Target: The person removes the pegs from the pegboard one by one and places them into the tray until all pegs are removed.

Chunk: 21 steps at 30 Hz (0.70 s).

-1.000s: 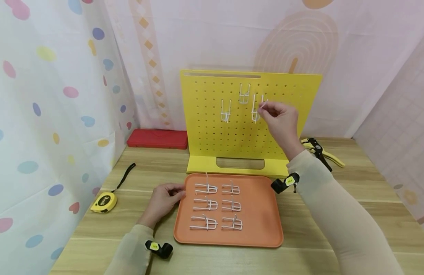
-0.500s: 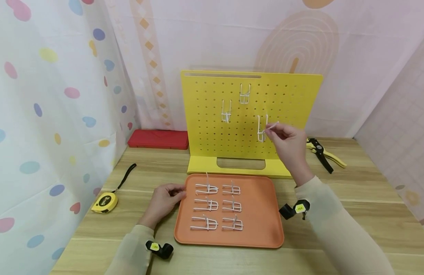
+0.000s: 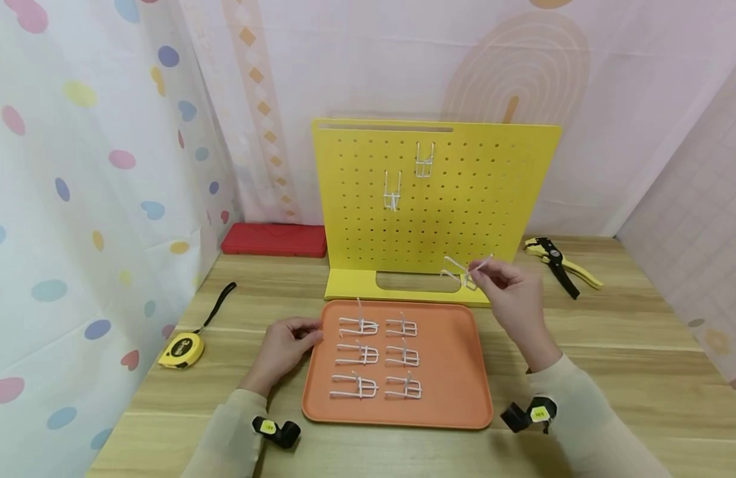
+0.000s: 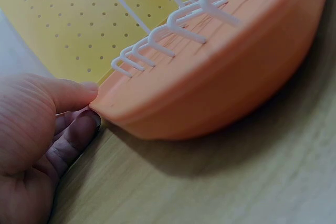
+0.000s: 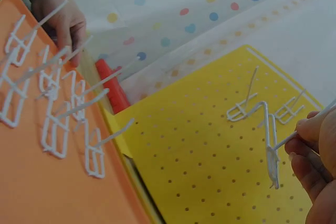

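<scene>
My right hand (image 3: 515,302) pinches a white wire pegboard hook (image 5: 271,156) by its prong, between thumb and fingertips. In the head view the hook is tilted in front of the lower part of the yellow pegboard (image 3: 481,226), above the far right of the orange tray (image 3: 454,372). Two more hooks hang on the board: an upper hook (image 3: 424,162) and a lower hook (image 3: 393,198) to its left. Several hooks lie in two columns on the tray. My left hand (image 3: 282,352) grips the tray's left rim, thumb on top and fingers below in the left wrist view.
A red case (image 3: 275,240) lies left of the pegboard. A yellow tape measure (image 3: 181,350) with a black strap sits on the left of the wooden table (image 3: 618,325). Yellow-and-black pliers (image 3: 557,261) lie to the right. Patterned curtains hang behind and at the left.
My right hand has brought the hook down the front of the pegboard and slightly right, tipping it over from upright. The left hand has stayed at the tray's rim.
</scene>
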{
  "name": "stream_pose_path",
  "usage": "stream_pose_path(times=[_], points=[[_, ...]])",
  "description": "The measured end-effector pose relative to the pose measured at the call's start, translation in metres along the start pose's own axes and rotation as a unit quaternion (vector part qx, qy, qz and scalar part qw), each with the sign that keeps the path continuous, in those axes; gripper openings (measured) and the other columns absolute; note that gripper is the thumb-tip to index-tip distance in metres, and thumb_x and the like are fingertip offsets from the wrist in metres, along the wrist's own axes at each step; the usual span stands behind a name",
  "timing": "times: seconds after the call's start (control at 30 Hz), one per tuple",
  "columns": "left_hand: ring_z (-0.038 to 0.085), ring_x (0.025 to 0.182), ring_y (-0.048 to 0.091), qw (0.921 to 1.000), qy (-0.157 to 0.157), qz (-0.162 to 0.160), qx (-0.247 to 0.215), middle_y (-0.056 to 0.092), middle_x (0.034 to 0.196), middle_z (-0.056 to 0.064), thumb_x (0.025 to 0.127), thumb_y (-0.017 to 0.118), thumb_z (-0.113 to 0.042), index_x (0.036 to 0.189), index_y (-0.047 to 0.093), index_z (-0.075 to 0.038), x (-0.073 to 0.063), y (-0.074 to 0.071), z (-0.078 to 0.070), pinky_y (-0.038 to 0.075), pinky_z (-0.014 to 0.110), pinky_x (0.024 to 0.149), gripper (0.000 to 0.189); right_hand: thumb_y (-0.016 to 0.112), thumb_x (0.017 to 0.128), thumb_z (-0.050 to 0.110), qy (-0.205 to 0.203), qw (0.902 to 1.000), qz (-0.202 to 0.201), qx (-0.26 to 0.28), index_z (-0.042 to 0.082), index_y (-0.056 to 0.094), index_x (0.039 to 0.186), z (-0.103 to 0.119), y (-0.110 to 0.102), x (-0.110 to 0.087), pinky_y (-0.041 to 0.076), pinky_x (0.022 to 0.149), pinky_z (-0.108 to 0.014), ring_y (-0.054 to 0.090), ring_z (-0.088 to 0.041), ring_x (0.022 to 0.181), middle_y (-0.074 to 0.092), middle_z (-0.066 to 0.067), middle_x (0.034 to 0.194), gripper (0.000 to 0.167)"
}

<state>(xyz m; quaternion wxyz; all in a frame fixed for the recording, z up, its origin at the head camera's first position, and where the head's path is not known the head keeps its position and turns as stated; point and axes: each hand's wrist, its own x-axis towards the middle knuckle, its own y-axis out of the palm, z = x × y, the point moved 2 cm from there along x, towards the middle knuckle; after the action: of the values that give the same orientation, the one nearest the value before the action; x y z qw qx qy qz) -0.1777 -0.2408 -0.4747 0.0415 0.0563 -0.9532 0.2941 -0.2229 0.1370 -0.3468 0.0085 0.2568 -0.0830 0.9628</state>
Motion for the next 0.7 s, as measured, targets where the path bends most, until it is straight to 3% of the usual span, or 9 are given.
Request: stream_pose_path(times=[0.13, 0.37, 0.57, 0.7], points=[[0.014, 0.082, 0.062, 1.0000, 0.000, 0.002, 0.002, 0.071, 0.090, 0.001, 0.087, 0.073, -0.014, 0.105, 0.074, -0.009, 0.002, 0.000, 0.000, 0.050, 0.026, 0.070, 0.020, 0.068, 0.084, -0.009, 0.018, 0.9995, 0.023, -0.009, -0.012, 0.070, 0.093, -0.004, 0.003, -0.012, 0.052, 0.065, -0.018, 0.065, -0.005, 0.074, 0.069, -0.026, 0.093, 0.010], [0.014, 0.083, 0.063, 0.9999, -0.005, 0.006, 0.009, 0.071, 0.092, 0.001, 0.087, 0.072, -0.015, 0.107, 0.074, -0.009, 0.005, -0.001, -0.001, 0.051, 0.026, 0.070, 0.020, 0.070, 0.085, -0.001, 0.039, 0.9975, 0.059, -0.006, -0.004, 0.073, 0.095, -0.054, 0.008, -0.021, 0.053, 0.065, -0.021, 0.066, -0.006, 0.078, 0.071, -0.019, 0.096, 0.011], [0.014, 0.083, 0.063, 1.0000, 0.001, 0.006, 0.000, 0.071, 0.091, 0.000, 0.087, 0.073, -0.016, 0.107, 0.074, -0.010, 0.004, -0.001, -0.003, 0.051, 0.026, 0.070, 0.021, 0.069, 0.087, 0.001, 0.061, 0.9949, 0.081, -0.003, -0.004, 0.073, 0.098, -0.071, 0.013, -0.029, 0.053, 0.065, -0.020, 0.065, -0.008, 0.079, 0.070, -0.018, 0.096, 0.013], [0.015, 0.081, 0.062, 1.0000, 0.002, 0.006, -0.007, 0.070, 0.090, 0.001, 0.086, 0.074, -0.016, 0.107, 0.074, -0.009, 0.001, -0.002, -0.002, 0.051, 0.025, 0.069, 0.021, 0.069, 0.088, 0.002, 0.054, 0.9934, 0.098, -0.023, -0.005, 0.072, 0.100, -0.079, 0.018, -0.034, 0.052, 0.064, -0.020, 0.064, -0.008, 0.077, 0.071, -0.018, 0.096, 0.015]])
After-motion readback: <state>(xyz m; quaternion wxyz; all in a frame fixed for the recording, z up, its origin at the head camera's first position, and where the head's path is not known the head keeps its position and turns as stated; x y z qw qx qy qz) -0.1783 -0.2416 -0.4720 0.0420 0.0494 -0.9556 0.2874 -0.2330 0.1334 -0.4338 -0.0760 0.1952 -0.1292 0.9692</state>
